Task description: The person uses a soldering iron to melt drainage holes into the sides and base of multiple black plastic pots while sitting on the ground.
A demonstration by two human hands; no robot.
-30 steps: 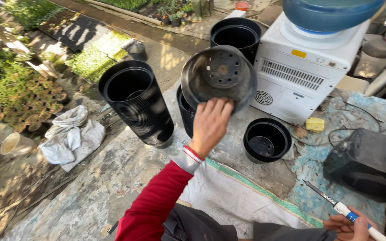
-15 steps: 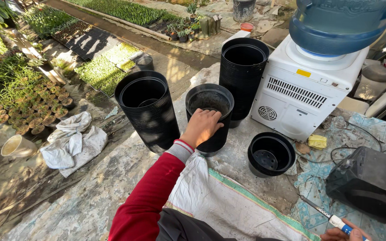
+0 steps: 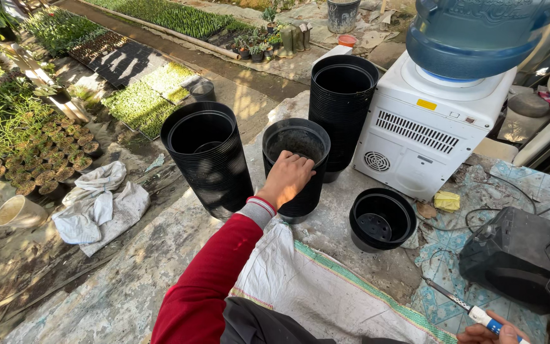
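Here, every place is told from the white water dispenser [image 3: 424,137].

Left hand: the left hand [image 3: 286,178], in a red sleeve with a grey cuff, rests on the near rim of the middle stack of black pots [image 3: 296,169]; its fingers curl over the rim and into the mouth — a closed grip on the top pot's edge.

Middle stack of black pots: it stands on the concrete slab [image 3: 128,286] left of the dispenser, just in front of the tall stack, upright.

Tall stack of black pots [image 3: 342,105]: it stands right against the dispenser's left side, upright, mouth open.

Wide stack of black pots [image 3: 208,159]: farther left of the dispenser, near the middle stack but apart from it.

Single black pot [image 3: 382,220]: low, just in front of the dispenser, drain holes showing in its floor.

Right hand: the right hand [image 3: 491,331] is at the bottom edge, in front and to the right of the dispenser, mostly cut off; its grip seems closed on a pen-like tool [image 3: 472,311] with a white and blue body — the fingers hardly show.

White woven sack [image 3: 313,293]: spread on the slab in front of the dispenser, under the red sleeve.

Blue water bottle [image 3: 479,32]: upside down on top of the dispenser.

Yellow sponge [image 3: 447,201]: at the dispenser's front right foot.

Crumpled grey cloth [image 3: 97,204]: far left of the dispenser, on the ground.
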